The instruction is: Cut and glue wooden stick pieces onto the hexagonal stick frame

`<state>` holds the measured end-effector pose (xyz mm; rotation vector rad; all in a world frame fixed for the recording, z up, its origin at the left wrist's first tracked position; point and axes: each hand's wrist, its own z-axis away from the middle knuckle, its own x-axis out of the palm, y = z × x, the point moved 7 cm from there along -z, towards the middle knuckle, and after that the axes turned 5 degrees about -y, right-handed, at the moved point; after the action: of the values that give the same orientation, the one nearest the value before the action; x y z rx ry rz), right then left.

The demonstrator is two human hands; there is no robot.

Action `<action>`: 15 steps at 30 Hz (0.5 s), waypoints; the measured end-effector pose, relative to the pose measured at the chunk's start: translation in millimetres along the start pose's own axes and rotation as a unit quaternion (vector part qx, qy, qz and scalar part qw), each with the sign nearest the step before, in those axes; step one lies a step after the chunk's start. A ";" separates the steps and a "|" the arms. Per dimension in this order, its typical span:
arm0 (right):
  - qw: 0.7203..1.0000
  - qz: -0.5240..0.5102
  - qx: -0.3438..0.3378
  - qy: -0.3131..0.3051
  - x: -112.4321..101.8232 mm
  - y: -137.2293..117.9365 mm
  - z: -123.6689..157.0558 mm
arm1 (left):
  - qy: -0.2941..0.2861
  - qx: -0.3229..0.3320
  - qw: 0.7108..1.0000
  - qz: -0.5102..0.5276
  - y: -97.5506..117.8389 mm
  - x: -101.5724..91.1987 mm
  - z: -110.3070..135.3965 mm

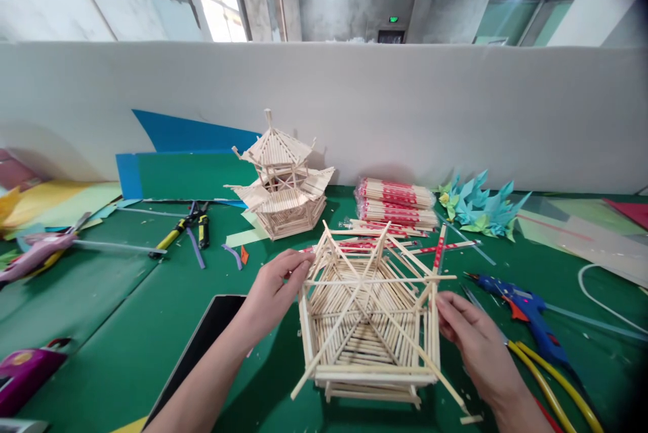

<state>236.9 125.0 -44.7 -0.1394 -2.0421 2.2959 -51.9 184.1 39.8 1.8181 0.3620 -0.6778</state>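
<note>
A six-sided frame of thin wooden sticks (377,373) stands in front of me, with long sticks crossing over its open top and a stick-lined floor inside. My left hand (273,291) is closed at its upper left corner, the fingertips pinched around the stick ends there. On the opposite side my right hand (470,338) grips the right edge between thumb and fingers; part of those fingers is hidden. Behind the frame rises a two-tiered pagoda model (288,202) built from similar sticks.
Wrapped stick bundles (395,200) lie behind the frame, beside folded turquoise paper (486,207). To the right are a blue glue gun (526,311) and yellow-handled pliers (547,379). Black-and-yellow cutters (175,234), a pink glue gun (45,247) and a dark flat panel (202,338) lie left.
</note>
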 end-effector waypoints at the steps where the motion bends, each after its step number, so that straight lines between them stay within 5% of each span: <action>1: 1.000 0.002 -0.002 0.001 0.2 -0.6 0.1 | 0.003 0.001 1.000 0.001 -0.1 -0.6 0.7; 9: 0.997 0.063 -0.006 0.053 -13.6 -2.2 1.8 | 0.015 0.017 1.000 0.004 1.9 3.3 5.8; 15: 0.963 0.203 0.015 0.179 -80.6 9.6 14.4 | 0.025 0.022 0.999 0.001 0.8 3.1 9.1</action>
<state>315.5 100.8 -50.6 -0.9784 -1.9243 2.2837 -51.5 175.0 36.4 1.8806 0.3808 -0.6432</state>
